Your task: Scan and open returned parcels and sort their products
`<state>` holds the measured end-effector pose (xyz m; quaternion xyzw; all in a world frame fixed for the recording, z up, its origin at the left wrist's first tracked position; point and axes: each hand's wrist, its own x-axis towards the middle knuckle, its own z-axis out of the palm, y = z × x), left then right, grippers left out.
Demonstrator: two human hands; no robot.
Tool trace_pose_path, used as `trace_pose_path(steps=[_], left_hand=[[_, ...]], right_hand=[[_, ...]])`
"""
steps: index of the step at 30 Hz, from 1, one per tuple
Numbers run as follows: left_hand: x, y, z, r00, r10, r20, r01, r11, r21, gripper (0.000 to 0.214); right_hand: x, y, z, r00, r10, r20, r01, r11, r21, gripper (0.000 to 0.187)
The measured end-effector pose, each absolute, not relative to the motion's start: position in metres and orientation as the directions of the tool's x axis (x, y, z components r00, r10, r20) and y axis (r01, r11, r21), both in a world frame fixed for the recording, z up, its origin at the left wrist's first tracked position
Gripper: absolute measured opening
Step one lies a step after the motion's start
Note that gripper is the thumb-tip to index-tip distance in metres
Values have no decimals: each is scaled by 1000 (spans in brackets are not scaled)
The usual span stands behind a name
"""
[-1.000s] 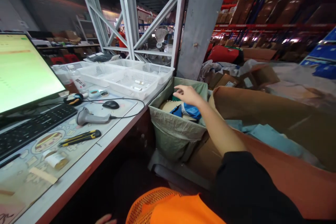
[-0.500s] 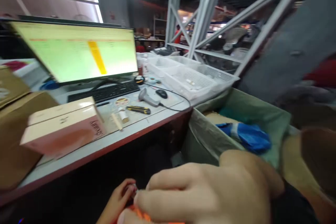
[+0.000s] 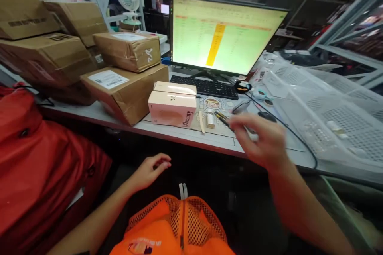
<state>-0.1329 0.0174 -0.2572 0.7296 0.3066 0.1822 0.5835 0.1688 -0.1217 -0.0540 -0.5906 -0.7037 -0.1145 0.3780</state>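
Observation:
My left hand (image 3: 154, 170) hangs in front of the desk edge, fingers loosely curled, thumb apart from them and nothing visible in it. Over the desk's front part, my right hand (image 3: 261, 137) is smeared by motion. Its fingertips overlap the near end of a black and yellow utility knife (image 3: 222, 119); whether they grip it I cannot tell. Partly hidden behind that hand is a grey barcode scanner (image 3: 241, 107). To the left of the knife lie a small white roll (image 3: 210, 120) and a pale flat strip (image 3: 202, 122). A pink and cream box (image 3: 172, 109) stands farther left.
Brown cartons (image 3: 125, 91) are stacked on the left of the desk (image 3: 221, 145). Behind are a keyboard (image 3: 209, 87) and a lit monitor (image 3: 227, 36). White plastic baskets (image 3: 344, 107) fill the right side; a black cable (image 3: 290, 131) runs beside them. Red fabric (image 3: 44, 167) hangs at left.
My view has swung left, bringing the cartons into sight. My right hand has moved from low in front of me up to the desk, by the knife and scanner.

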Motion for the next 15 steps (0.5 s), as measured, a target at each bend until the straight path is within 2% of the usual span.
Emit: trace_pose_path(steps=[2, 3, 5, 7, 9, 11, 13, 15], left_hand=[[-129, 20, -246, 723, 690, -44, 203, -151, 967, 31], [-127, 19, -243, 721, 692, -33, 194, -157, 968, 30], [-121, 12, -245, 738, 674, -34, 191, -161, 968, 29], [-117, 2, -254, 762, 644, -62, 207, -151, 967, 28], [-115, -7, -265, 775, 624, -99, 227, -128, 966, 29], [-116, -12, -274, 778, 615, -128, 241, -104, 965, 29], [-119, -12, -279, 775, 618, -132, 245, -102, 964, 28], [-124, -8, -279, 765, 635, -110, 246, -130, 960, 26]], right_hand=[[181, -67, -84, 140, 902, 409, 958, -19, -286, 17], [182, -46, -99, 185, 952, 246, 964, -127, -232, 20], [176, -21, -126, 237, 971, -41, 968, -240, -77, 28], [165, -13, -146, 252, 950, -184, 967, -252, 26, 30], [157, -17, -158, 264, 940, -217, 964, -259, 53, 29], [159, -33, -162, 273, 944, -184, 961, -274, 23, 34], [174, -62, -158, 242, 969, -57, 964, -247, -96, 32], [198, -103, -150, 209, 962, 175, 953, -160, -258, 29]])
